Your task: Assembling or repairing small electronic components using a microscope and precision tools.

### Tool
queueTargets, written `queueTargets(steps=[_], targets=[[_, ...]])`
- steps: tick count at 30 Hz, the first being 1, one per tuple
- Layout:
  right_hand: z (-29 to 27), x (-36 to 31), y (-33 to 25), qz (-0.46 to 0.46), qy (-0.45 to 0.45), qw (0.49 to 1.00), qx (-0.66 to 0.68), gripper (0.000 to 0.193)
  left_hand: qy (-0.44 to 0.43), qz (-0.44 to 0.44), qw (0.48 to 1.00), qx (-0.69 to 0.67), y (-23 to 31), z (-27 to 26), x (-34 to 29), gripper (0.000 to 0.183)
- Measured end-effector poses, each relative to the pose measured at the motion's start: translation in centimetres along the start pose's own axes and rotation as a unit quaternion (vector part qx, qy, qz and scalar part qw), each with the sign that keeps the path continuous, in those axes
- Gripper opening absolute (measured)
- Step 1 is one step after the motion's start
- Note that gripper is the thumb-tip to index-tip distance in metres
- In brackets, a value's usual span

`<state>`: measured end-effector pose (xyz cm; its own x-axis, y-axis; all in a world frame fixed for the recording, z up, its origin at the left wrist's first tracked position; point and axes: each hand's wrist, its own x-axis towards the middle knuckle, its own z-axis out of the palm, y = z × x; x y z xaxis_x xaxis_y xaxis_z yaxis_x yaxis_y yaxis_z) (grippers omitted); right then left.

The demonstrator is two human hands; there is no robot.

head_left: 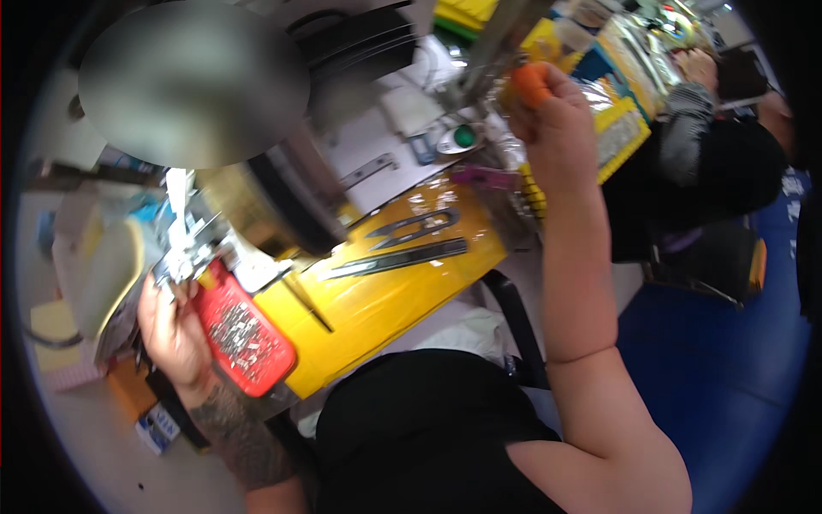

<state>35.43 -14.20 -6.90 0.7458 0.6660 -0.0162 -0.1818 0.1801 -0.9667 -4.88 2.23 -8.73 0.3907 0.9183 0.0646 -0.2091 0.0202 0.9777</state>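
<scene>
- A shallow red plastic tray (224, 289) lies nearest the body on the left, on the edge of a glossy yellow work surface (368, 319); many small silvery metal pieces (242, 338) are spread inside it.
- The left hand (174, 330) is just beside the tray's outer side, its fingers raised to a bright, shiny metal machine part (184, 259) (glare and blur hide the tips, so I cannot tell whether they pinch anything).
- A thin dark rod (308, 305) lies on the yellow surface, right of the tray.
- Further along lie a long, narrow dark tool (398, 259) and, beyond it, a pair of dark metal thread snips (415, 228), roughly side by side.
- The right hand (556, 111) is raised well apart from the left, fingers curled in, with an orange cover (531, 84) on one digit; I cannot tell whether it pinches anything. It is near a grey metal upright (505, 43).
- A yellow plastic basket (629, 128) stands beyond the right wrist.
- Farthest right, a co-worker's grey sleeve (687, 128) shows (with a hand above it).
</scene>
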Motion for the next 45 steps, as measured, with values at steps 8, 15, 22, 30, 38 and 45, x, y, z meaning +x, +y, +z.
queueTargets(steps=[8, 15, 22, 30, 38, 45], targets=[[-4.9, -4.6, -3.6, 0.012, 0.059, 0.996, -0.065, 0.035, -0.055, -0.008, 0.998, 0.003, 0.4, -0.1, 0.0, 0.02], [-18.4, -7.2, -4.9, -0.091, 0.319, 0.907, -0.259, 0.038, -0.038, -0.004, 0.907, 0.419, 5.2, -0.5, 0.4, 0.027], [4.7, -14.9, 0.6, -0.23, -0.291, 0.896, -0.245, 0.033, 0.053, 0.213, 0.911, 0.35, 6.8, 2.3, 3.3, 0.019], [19.7, -19.1, 0.3, 0.034, -0.477, 0.876, 0.065, 0.082, -0.356, 0.155, 0.778, 0.494, 9.4, 2.7, 7.7, 0.016], [16.4, -18.9, 3.5, 0.113, -0.524, 0.844, 0.014, 0.024, -0.374, 0.094, 0.824, 0.415, 9.0, 3.3, 8.9, 0.018], [17.3, -17.8, 4.6, 0.182, -0.412, 0.882, 0.137, 0.011, -0.208, 0.184, 0.866, 0.416, 7.5, 2.1, 4.5, 0.028]])
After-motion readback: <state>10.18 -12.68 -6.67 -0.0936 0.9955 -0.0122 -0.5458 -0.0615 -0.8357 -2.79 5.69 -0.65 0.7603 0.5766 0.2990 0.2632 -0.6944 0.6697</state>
